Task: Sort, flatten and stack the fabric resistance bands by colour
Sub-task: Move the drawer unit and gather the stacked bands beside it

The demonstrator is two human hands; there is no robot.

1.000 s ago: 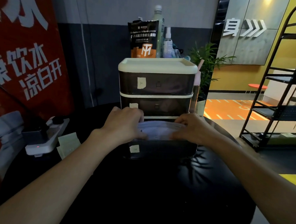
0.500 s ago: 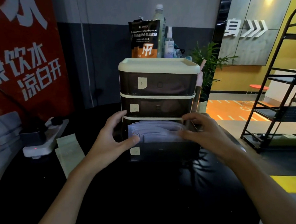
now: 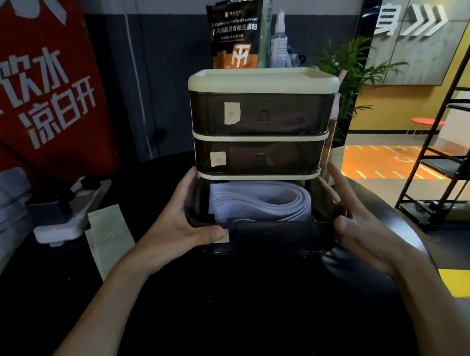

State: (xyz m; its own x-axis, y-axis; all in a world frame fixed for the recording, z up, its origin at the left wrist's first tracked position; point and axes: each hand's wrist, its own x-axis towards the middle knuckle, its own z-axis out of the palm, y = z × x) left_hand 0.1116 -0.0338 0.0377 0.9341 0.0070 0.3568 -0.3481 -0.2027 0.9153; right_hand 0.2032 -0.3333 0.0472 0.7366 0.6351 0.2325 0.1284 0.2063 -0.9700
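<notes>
Smoky dark plastic is what both hands meet. The left hand [image 3: 176,229] grips the left front corner of the bottom drawer [image 3: 274,235], thumb laid across its front beside a paper label [image 3: 224,235]. The right hand [image 3: 367,233] lies at the right corner with fingers straight and splayed and its thumb on the front edge. In this dim light I cannot be sure its palm touches the wall.

The drawer stands pulled out of the drawer unit [image 3: 260,81]. Inside it lie the pale lilac-white fabric bands [image 3: 257,200], a soft flattened stack with rounded loops at the right end.

An uneven push, firm on the left and loose on the right, could skew the drawer and jam it. The topmost loops look about level with the rim, so they could catch under the cream frame and rumple. The unit may also skid on the glossy black table [image 3: 248,314].
</notes>
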